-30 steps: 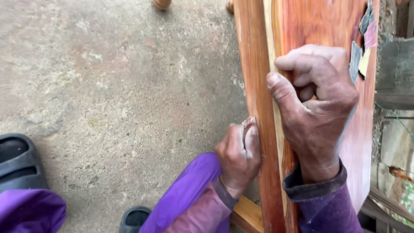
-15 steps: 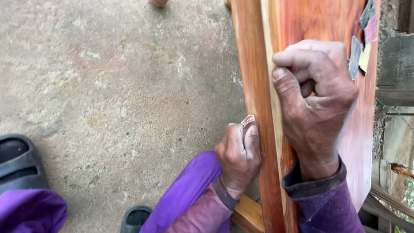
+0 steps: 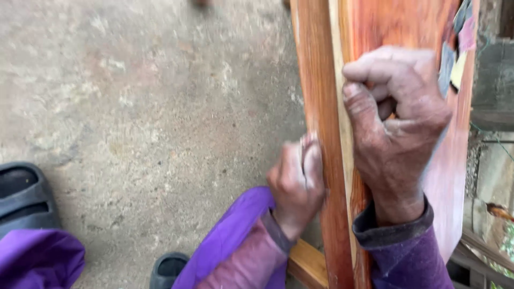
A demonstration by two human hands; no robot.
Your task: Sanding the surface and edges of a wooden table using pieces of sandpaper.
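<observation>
Wooden frame (image 3: 321, 107) | left hand (image 3: 297, 179) clenched against it | right hand (image 3: 396, 134) gripping panel (image 3: 407, 27) | sandal (image 3: 24, 195) nearby

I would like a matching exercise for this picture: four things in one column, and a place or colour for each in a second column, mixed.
1. left hand
2. right hand
3. sandal
4. sleeve

a. purple
b. fist on top of the reddish board
c. black, on the concrete floor at the left
d. pressed against the board's left edge strip

Pairs: 1-d, 2-b, 3-c, 4-a

head camera, looking steeply down, close over hands (image 3: 396, 134)
</observation>
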